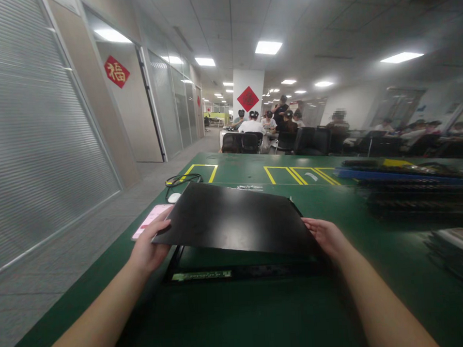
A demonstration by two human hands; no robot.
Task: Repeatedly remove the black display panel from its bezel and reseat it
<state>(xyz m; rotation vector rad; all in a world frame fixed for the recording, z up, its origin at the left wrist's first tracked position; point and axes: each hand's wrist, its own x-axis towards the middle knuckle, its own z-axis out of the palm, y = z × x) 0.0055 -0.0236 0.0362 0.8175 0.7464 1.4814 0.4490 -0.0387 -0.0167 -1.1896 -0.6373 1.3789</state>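
Note:
I hold a flat black panel over the green table. My left hand grips its near left corner, thumb on top. My right hand grips its near right corner. The panel's near edge is tilted up above a black frame lying on the table, which has a green circuit strip along its front edge.
A pink phone, a white mouse and a black cable lie at the left. Stacks of dark panels and a blue tray sit at the right. Yellow tape outlines mark the far table. Several people sit at desks beyond.

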